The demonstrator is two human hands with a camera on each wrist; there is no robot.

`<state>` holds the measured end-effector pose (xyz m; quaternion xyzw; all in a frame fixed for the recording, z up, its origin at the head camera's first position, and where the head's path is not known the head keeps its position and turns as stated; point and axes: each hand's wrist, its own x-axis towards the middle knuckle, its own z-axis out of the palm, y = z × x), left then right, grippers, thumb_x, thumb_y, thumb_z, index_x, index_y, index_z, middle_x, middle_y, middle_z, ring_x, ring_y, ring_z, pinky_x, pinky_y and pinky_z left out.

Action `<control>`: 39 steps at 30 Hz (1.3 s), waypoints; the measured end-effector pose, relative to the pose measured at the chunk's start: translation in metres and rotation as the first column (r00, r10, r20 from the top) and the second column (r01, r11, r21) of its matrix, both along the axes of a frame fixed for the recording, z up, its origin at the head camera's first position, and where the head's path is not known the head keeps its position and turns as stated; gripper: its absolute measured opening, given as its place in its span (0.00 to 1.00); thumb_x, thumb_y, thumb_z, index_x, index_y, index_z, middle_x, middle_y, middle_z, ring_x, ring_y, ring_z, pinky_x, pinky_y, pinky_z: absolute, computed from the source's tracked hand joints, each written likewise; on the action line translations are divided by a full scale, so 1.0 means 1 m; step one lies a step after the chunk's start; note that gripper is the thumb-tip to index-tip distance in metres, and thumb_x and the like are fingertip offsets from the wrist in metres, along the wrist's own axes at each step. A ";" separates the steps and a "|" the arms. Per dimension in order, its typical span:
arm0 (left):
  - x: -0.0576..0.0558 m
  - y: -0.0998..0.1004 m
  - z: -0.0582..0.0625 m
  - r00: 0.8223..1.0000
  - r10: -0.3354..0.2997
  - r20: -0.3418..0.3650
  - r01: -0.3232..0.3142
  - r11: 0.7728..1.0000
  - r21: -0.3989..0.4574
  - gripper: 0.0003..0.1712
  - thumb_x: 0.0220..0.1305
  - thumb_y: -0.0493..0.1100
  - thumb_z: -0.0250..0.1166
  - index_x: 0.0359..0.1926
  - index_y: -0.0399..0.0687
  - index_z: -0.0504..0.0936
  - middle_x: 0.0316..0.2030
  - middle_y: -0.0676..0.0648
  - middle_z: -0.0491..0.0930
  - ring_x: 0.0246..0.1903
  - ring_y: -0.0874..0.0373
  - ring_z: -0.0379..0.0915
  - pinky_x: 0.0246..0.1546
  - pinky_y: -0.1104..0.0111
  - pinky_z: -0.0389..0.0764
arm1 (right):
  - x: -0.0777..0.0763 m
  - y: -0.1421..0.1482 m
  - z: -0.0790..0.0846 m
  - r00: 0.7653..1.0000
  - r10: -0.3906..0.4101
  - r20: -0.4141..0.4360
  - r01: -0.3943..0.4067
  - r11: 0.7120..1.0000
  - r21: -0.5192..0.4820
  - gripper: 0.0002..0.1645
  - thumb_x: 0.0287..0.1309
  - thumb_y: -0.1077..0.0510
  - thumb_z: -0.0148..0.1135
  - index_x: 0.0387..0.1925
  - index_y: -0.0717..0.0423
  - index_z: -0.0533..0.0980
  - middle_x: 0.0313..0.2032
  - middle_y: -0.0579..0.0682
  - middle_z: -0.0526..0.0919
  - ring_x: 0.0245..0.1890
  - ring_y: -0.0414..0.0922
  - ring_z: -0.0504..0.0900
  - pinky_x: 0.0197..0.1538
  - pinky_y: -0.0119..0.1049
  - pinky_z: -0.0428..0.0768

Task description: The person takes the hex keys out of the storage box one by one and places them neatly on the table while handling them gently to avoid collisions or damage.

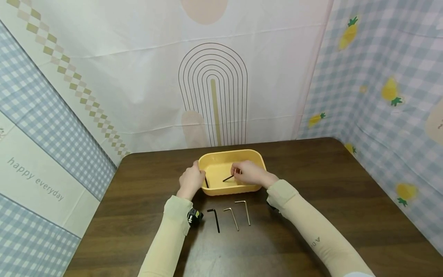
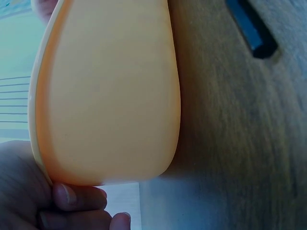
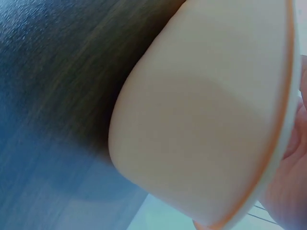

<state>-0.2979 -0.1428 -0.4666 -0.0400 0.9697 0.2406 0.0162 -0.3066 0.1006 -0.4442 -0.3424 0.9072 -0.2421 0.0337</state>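
Note:
A yellow plastic basket (image 1: 215, 189) stands on the table. At its left end, my left hand (image 1: 191, 180) grips the rim; in the left wrist view its fingers curl below the edge. Over the inside of the basket, my right hand (image 1: 250, 173) pinches a black hex key (image 1: 228, 178), whose long arm points left. Beside the left hand, another black hex key (image 1: 207, 182) leans in the basket's left end, partly hidden by that hand. In the right wrist view the basket wall (image 3: 192, 120) covers most of the right hand.
In front of the basket, a black hex key (image 1: 216, 221) and two metallic ones, a shorter (image 1: 233, 220) and a longer (image 1: 247, 213), lie in a row on the dark wooden table (image 1: 145, 200). Patterned cloth (image 1: 149, 96) hangs behind the table and along both sides.

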 end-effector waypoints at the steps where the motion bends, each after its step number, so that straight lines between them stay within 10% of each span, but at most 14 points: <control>1: 0.000 0.000 0.000 1.000 0.000 0.000 0.000 1.000 -0.001 0.32 0.74 0.46 0.51 0.75 0.42 0.61 0.24 0.45 0.77 0.20 0.53 0.74 0.22 0.62 0.71 | 0.000 0.001 0.001 1.000 0.000 -0.003 0.000 1.000 -0.006 0.05 0.61 0.65 0.60 0.36 0.56 0.80 0.29 0.45 0.81 0.29 0.39 0.76 0.36 0.36 0.76; 20: 0.001 0.002 0.000 1.000 -0.003 0.010 0.003 1.000 -0.004 0.33 0.75 0.47 0.51 0.76 0.41 0.59 0.24 0.45 0.77 0.20 0.52 0.74 0.24 0.61 0.71 | 0.020 0.022 0.026 0.983 -0.148 -0.110 0.135 0.984 -0.112 0.06 0.62 0.64 0.59 0.37 0.58 0.82 0.30 0.45 0.81 0.29 0.41 0.76 0.35 0.37 0.76; 39: 0.003 0.002 0.001 1.000 -0.014 0.010 0.014 1.000 -0.008 0.33 0.74 0.46 0.51 0.76 0.39 0.60 0.24 0.45 0.77 0.20 0.53 0.74 0.25 0.61 0.72 | 0.054 0.049 0.048 0.967 -0.254 0.033 0.256 0.963 -0.088 0.14 0.66 0.64 0.51 0.39 0.60 0.84 0.35 0.53 0.86 0.21 0.40 0.71 0.29 0.36 0.73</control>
